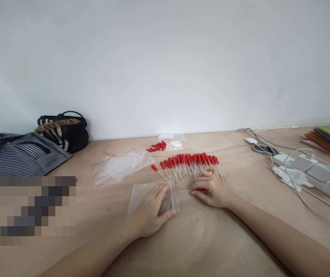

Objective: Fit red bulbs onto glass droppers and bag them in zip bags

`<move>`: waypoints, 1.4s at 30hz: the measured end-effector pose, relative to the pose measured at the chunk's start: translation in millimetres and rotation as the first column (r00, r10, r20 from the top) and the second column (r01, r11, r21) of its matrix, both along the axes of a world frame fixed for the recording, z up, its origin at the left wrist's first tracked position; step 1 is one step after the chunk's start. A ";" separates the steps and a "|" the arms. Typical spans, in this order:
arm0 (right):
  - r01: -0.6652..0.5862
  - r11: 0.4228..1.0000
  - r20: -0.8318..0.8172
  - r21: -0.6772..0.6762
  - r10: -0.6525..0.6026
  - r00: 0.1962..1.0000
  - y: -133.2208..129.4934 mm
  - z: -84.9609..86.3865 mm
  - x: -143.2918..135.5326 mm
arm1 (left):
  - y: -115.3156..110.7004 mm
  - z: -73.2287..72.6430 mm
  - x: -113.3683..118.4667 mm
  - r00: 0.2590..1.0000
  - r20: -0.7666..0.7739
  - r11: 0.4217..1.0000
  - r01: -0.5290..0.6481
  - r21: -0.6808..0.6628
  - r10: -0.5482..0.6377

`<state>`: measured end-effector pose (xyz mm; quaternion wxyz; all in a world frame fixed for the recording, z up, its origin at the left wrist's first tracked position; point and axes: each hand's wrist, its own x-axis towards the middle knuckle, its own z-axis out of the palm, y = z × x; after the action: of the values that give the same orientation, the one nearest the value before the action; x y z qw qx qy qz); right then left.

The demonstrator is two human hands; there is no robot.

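Note:
My left hand (155,206) lies flat, fingers stretched out, on a clear zip bag (136,192) with a red line along its right edge. Just right of the bag's opening, my right hand (212,188) is closed around a glass dropper (201,189); its red bulb shows under the fingers and its thin tip points left at the bag. Beyond both hands, several droppers (182,159) with red rubber bulbs lie in a fanned row, tips toward me. One dropper (154,167) lies slightly apart at the row's left end. Whether anything is inside the bag is hidden by my left hand.
More zip bags (121,165) lie at the left. Loose red bulbs (157,146) and clear tubes (174,145) are near the wall. Bags of cloth (23,154) stand far left. A power strip (320,173), cables, a phone (264,149) and coloured sheets (329,140) occupy the right.

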<state>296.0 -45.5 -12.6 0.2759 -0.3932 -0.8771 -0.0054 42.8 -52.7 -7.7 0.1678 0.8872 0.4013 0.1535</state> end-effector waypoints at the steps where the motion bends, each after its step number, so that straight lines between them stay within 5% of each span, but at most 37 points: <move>1: -0.007 1.000 -0.009 -0.002 0.007 1.000 -0.2 -0.7 -2.0 | -0.1 0.0 0.3 1.000 0.000 1.000 -0.003 0.002 0.003; 10: -0.033 0.996 -0.117 -0.081 0.024 0.993 -2.0 -10.8 -38.3 | -1.3 2.7 1.9 0.998 -0.064 0.999 -0.028 -0.022 0.027; 20: 0.057 0.974 -0.007 -0.220 -0.060 0.998 -4.3 4.2 -3.0 | -0.8 4.1 1.9 0.994 -0.109 0.998 -0.023 -0.063 0.016; 32: 0.002 0.971 -0.132 -0.240 -0.035 0.991 -5.5 -4.7 -46.5 | 0.2 -1.0 1.9 0.997 -0.078 0.999 0.008 0.032 -0.005; 42: 0.040 0.951 -0.059 -0.305 -0.061 0.996 -4.5 -0.6 -32.7 | -0.5 -2.2 2.2 0.997 -0.074 0.994 0.012 0.105 -0.004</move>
<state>263.3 -50.0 -13.2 0.2415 -0.4531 -0.8473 0.1358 44.9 -53.2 -10.0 0.1065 0.9015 0.3950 0.1411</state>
